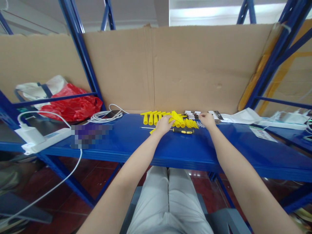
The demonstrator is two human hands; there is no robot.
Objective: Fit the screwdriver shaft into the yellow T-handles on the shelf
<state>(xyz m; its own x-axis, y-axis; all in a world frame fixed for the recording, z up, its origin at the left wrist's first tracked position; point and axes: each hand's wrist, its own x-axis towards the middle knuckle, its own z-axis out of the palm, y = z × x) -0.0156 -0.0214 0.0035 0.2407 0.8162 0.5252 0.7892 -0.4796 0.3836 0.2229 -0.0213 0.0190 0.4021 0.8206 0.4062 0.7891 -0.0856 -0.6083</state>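
My left hand is closed on a yellow plastic part, tilted up above the table. A row of yellow T-shaped plastic pieces stands behind that hand. Under it lies a screwdriver, its black-and-yellow handle pointing right. Fanned yellow flat pieces lie between my hands, beside a small scatter of tiny metal-looking bits. My right hand has its fingers pinched together by those bits, and what they hold is too small to make out. Dark strips with white ends lie just left of it.
The blue table backs onto a cardboard wall between blue posts. At left are a white power strip, a coiled white cable and a red plastic bag. White packaging and a printed card lie at right.
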